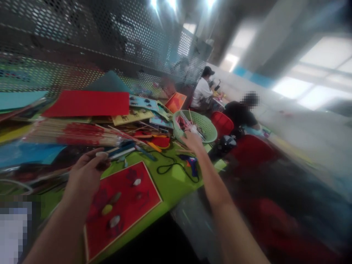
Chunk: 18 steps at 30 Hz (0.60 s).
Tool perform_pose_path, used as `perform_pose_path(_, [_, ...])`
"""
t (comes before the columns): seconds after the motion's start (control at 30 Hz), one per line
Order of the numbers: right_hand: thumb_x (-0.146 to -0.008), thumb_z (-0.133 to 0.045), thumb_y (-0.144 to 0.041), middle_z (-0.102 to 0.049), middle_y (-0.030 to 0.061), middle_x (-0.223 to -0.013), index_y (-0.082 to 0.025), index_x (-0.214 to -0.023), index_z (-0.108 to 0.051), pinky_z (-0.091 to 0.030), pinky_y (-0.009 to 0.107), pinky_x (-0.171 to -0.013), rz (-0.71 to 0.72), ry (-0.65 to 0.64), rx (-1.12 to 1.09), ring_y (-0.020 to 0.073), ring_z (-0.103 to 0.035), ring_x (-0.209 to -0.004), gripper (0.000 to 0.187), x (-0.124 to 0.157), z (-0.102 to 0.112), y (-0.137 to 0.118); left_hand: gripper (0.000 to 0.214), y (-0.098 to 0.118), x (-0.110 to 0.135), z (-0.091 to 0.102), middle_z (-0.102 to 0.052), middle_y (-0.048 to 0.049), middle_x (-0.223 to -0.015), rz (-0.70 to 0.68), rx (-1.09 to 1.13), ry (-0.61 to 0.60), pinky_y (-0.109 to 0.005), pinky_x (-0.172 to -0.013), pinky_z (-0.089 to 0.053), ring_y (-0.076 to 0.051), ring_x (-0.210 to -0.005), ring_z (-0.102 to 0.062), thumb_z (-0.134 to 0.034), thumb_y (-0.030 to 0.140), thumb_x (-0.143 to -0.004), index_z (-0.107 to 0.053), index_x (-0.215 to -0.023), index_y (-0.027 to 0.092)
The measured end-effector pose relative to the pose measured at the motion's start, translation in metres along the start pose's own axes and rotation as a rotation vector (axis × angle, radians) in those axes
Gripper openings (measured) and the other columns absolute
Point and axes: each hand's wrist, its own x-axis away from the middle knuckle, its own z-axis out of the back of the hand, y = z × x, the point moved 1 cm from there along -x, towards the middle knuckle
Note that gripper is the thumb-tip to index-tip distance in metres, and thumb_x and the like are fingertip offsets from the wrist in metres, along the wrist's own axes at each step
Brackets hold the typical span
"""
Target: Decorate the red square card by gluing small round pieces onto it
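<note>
Over green table (176, 183): left hand (85, 176) pinches white pebble (101, 154), long axis left-right; right hand (192, 141) at basket (211, 128), grip unclear.

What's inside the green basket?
The green basket holds a few thin sticks and blurred small bits. The right hand reaches over its rim and covers part of the inside.

Head camera looks forward, tilted, close over the green table (177, 185).
</note>
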Motion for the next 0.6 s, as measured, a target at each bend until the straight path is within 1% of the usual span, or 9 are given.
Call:
perform_pose_path(0.1, [-0.101,-0.038,-0.051,-0.073,0.0114,-0.118,-0.022,-0.119,-0.065,-0.05,0.032,-0.088,0.075,-0.018,-0.075,0.027,-0.069,-0.107,0.043,0.0,0.012,0.014,0.045,0.002,0.003,-0.002,-0.066,0.0079,-0.065,0.008,-0.004,-0.009,-0.015,-0.06,-0.047,-0.008,-0.061,-0.058,-0.08,0.016,-0.044,-0.068,-0.087,0.018])
perform_pose_path(0.17, [-0.104,-0.033,-0.048,-0.072,0.0066,-0.122,-0.025,-0.121,-0.066,-0.049,0.028,-0.087,0.098,-0.003,-0.12,0.0228,-0.068,-0.109,0.043,-0.007,0.024,0.03,0.045,0.004,0.006,-0.005,-0.067,0.0079,-0.067,0.009,-0.018,-0.002,-0.015,-0.062,-0.048,-0.008,-0.063,-0.059,-0.08,0.014,-0.043,-0.069,-0.087,0.019])
perform_pose_path(0.23, [-0.105,-0.031,-0.038,-0.072,0.0067,-0.122,-0.024,-0.125,-0.065,-0.049,0.028,-0.086,0.052,0.017,-0.077,0.0216,-0.067,-0.109,0.041,-0.02,0.036,0.047,0.043,0.007,0.012,-0.008,-0.067,0.0076,-0.067,0.028,-0.053,0.015,-0.015,-0.061,-0.048,-0.008,-0.063,-0.06,-0.078,0.012,-0.043,-0.069,-0.084,0.02])
perform_pose_path(0.27, [-0.104,-0.036,-0.034,-0.072,0.0083,-0.123,-0.022,-0.127,-0.065,-0.049,0.029,-0.087,0.033,0.008,-0.058,0.0226,-0.066,-0.11,0.038,-0.028,0.04,0.055,0.041,0.009,0.016,-0.01,-0.067,0.0074,-0.066,0.034,-0.072,0.021,-0.015,-0.061,-0.048,-0.009,-0.063,-0.059,-0.077,0.012,-0.044,-0.069,-0.082,0.02])
perform_pose_path(0.33, [-0.096,-0.055,-0.029,-0.073,0.0115,-0.121,-0.018,-0.122,-0.069,-0.049,0.031,-0.087,0.012,-0.054,-0.023,0.025,-0.067,-0.108,0.032,-0.046,0.043,0.066,0.037,0.015,0.026,-0.014,-0.068,0.0072,-0.067,0.036,-0.09,0.005,-0.015,-0.06,-0.049,-0.009,-0.063,-0.06,-0.074,0.012,-0.045,-0.07,-0.08,0.022])
perform_pose_path(0.4, [-0.081,-0.075,-0.026,-0.075,0.0101,-0.115,-0.019,-0.112,-0.075,-0.051,0.03,-0.084,0.022,-0.15,0.0,0.0255,-0.069,-0.102,0.031,-0.062,0.038,0.069,0.036,0.019,0.033,-0.017,-0.07,0.0073,-0.071,0.018,-0.098,-0.015,-0.015,-0.062,-0.05,-0.009,-0.066,-0.061,-0.072,0.01,-0.047,-0.071,-0.08,0.023])
perform_pose_path(0.47, [-0.068,-0.083,-0.02,-0.078,0.0067,-0.107,-0.023,-0.102,-0.078,-0.052,0.028,-0.08,0.05,-0.236,0.017,0.0243,-0.071,-0.094,0.034,-0.073,0.028,0.066,0.035,0.021,0.037,-0.018,-0.071,0.0073,-0.073,0.011,-0.107,-0.009,-0.016,-0.063,-0.051,-0.01,-0.068,-0.062,-0.071,0.01,-0.048,-0.072,-0.08,0.025])
perform_pose_path(0.53, [-0.066,-0.082,-0.016,-0.079,0.0058,-0.103,-0.024,-0.099,-0.079,-0.052,0.026,-0.077,0.079,-0.28,0.023,0.0233,-0.072,-0.09,0.034,-0.08,0.015,0.06,0.034,0.021,0.036,-0.017,-0.07,0.0074,-0.071,0.003,-0.111,0.013,-0.016,-0.062,-0.052,-0.01,-0.067,-0.062,-0.071,0.009,-0.048,-0.073,-0.079,0.025])
perform_pose_path(0.6, [-0.069,-0.077,-0.013,-0.079,0.0056,-0.105,-0.024,-0.101,-0.078,-0.053,0.025,-0.078,0.103,-0.263,0.024,0.0219,-0.072,-0.09,0.034,-0.083,0.004,0.056,0.035,0.019,0.035,-0.016,-0.07,0.0077,-0.071,-0.012,-0.113,0.02,-0.015,-0.063,-0.052,-0.01,-0.067,-0.063,-0.07,0.008,-0.048,-0.074,-0.078,0.026])
